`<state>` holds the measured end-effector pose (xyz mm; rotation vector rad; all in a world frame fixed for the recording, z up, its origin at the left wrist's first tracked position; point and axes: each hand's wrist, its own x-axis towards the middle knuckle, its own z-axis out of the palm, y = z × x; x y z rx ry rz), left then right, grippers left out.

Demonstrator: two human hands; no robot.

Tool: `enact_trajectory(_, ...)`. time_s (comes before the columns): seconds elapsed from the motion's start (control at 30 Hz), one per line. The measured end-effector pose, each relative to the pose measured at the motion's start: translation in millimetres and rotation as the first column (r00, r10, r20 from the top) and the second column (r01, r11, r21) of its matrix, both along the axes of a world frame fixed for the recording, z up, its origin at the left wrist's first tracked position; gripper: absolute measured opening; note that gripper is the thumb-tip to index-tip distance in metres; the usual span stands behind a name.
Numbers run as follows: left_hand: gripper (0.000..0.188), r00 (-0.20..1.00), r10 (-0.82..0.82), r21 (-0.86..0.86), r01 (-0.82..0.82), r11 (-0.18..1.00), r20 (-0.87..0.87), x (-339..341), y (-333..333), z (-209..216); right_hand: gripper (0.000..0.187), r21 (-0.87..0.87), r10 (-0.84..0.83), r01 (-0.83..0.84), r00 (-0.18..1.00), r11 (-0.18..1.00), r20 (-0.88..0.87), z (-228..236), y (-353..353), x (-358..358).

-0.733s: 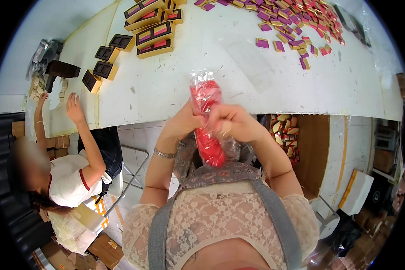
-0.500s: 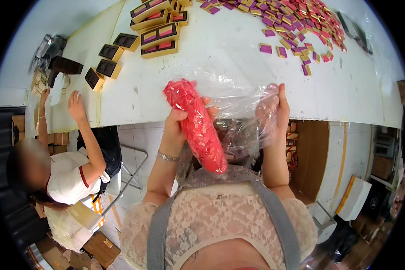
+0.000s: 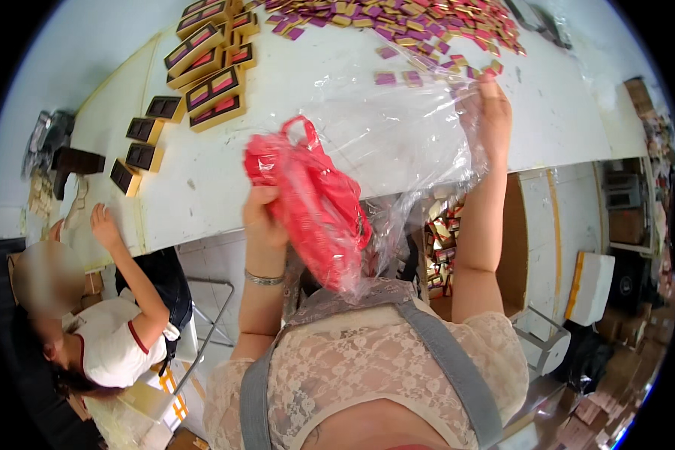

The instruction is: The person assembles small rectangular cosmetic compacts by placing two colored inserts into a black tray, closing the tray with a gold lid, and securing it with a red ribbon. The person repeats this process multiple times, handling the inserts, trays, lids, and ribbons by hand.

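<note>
My left hand (image 3: 262, 217) is closed around a bundle of red ribbon-like strips (image 3: 315, 214), held at a tilt above my lap at the table's near edge. A thin loop sticks up from its top, and another bulges on its right side. Clear plastic film lies around parts of the bundle. To the right, a loose, crumpled clear plastic bag (image 3: 420, 142) stretches up to my right hand (image 3: 495, 112), whose fingers pinch its far edge over the table. How far the bundle sits inside the bag I cannot tell.
Gold boxes with dark inserts (image 3: 216, 94) stand in stacks on the white table (image 3: 292, 86). Many small purple, red and gold pieces (image 3: 420, 26) lie at the back. A co-worker (image 3: 116, 337) sits at left. A carton (image 3: 511, 247) of small pieces stands below the table.
My right hand has moved up and away over the table, pulling the plastic wide. The red bundle has shifted left and loosened, with loops now standing out from it.
</note>
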<state>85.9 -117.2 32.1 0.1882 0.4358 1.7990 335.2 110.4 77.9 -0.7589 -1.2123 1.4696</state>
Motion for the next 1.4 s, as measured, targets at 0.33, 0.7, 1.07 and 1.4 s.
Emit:
enact_trajectory(0.33, 0.060, 0.900, 0.279, 0.364, -0.150, 0.919, -0.334, 64.3, 148.7, 107.4, 0.053, 0.950, -0.820, -0.291, 0.514, 0.109, 0.252, 110.0, -51.8, -25.4)
enact_trajectory(0.7, 0.087, 0.525, 0.531, 0.361, -0.396, 0.844, -0.665, 65.6, 219.2, 96.9, 0.021, 0.562, -0.143, -0.199, 0.851, 0.803, 0.505, 199.0, 71.9, 7.3)
enact_trajectory(1.07, 0.083, 0.651, 0.006, -0.058, -0.077, 0.995, -0.759, 25.7, 262.9, -25.3, 0.024, 0.928, -0.807, -0.292, 0.476, 0.231, 0.350, 261.4, 142.0, -33.1)
enact_trajectory(1.4, 0.068, 0.724, 0.097, -0.028, -0.158, 0.987, -0.683, 18.2, 251.4, -40.2, 0.026, 0.959, -0.925, -0.208, 0.286, 0.193, 0.248, 293.1, 184.6, -50.8)
